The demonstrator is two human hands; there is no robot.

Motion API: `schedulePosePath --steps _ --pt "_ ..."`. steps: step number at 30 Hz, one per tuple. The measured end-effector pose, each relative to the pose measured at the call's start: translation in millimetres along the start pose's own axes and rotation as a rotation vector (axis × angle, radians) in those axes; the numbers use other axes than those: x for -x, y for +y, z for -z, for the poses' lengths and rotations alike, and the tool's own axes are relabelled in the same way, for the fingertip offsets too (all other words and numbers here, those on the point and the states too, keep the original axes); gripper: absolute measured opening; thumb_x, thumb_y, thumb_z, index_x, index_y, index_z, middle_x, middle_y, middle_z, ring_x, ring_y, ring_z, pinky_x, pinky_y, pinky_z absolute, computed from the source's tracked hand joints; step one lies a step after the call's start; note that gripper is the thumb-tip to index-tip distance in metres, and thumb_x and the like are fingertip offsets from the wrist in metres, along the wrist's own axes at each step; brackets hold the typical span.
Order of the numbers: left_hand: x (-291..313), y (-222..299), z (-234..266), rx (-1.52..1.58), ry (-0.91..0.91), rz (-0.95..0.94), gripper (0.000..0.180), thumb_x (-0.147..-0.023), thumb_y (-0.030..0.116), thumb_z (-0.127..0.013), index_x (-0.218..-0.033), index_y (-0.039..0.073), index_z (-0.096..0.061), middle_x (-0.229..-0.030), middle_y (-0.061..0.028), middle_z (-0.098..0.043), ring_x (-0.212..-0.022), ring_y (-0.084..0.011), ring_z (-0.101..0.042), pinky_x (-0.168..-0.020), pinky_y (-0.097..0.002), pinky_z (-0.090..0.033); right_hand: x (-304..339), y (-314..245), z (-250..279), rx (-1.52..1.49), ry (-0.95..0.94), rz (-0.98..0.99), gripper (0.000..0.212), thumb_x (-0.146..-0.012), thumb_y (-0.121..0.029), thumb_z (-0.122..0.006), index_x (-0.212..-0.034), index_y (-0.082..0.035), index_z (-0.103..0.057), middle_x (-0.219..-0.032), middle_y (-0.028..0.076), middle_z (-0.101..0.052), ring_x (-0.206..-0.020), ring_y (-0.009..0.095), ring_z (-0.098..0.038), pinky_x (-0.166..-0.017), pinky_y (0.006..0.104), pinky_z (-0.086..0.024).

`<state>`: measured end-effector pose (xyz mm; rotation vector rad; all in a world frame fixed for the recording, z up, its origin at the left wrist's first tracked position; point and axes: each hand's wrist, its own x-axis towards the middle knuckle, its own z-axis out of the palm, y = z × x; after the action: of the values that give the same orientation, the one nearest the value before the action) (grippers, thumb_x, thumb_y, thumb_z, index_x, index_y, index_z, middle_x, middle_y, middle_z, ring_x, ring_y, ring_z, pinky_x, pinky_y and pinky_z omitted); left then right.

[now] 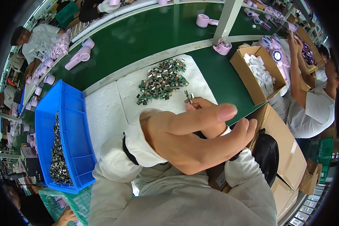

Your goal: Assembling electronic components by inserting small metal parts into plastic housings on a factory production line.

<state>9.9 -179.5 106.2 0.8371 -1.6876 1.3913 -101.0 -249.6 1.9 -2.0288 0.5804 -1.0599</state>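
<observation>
My left hand (188, 139) reaches across in front of me toward the right, close to the camera. Its thumb and fingers are spread apart, and nothing shows between them. Behind it, partly hidden, my right hand (200, 102) pinches a small circuit board (189, 97) between thumb and fingertip. The board is held just off the near right side of a loose pile of small green circuit boards (162, 81). That pile lies on a white foam sheet (105, 109) over the green bench.
At left stands a blue bin (77, 139) with many more boards. A cardboard box (248, 81) of white pieces sits at right. Beyond a rail, pink handheld fans (81, 56) rest on a green conveyor (139, 35). Co-workers (309, 94) sit at right and far left.
</observation>
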Motion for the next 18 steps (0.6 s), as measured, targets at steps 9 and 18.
schedulePosePath --steps 9,18 --pt "-28 -4 -5 0.347 0.110 0.216 0.023 -0.073 0.002 -0.071 -0.094 0.010 -0.074 -0.089 0.0012 -0.063 -0.069 -0.0121 -0.057 -0.069 -0.0269 -0.046 -16 -19 27 0.007 -0.264 -0.168 0.020 -0.091 -0.015 -0.070 -0.102 0.001 -0.067 -0.084 0.015 -0.070 -0.071 0.024 -0.068 -0.064 0.0331 -0.053" --pt "-34 -15 16 0.384 -0.072 0.540 0.043 -0.088 0.008 -0.069 -0.129 0.004 -0.058 -0.105 -0.0129 -0.062 -0.056 -0.0142 -0.053 -0.062 -0.0308 -0.055 -7 10 16 -0.025 -0.407 -0.059 0.018 -0.094 -0.014 -0.066 -0.102 0.003 -0.066 -0.083 0.016 -0.070 -0.070 0.021 -0.067 -0.064 0.0317 -0.052"
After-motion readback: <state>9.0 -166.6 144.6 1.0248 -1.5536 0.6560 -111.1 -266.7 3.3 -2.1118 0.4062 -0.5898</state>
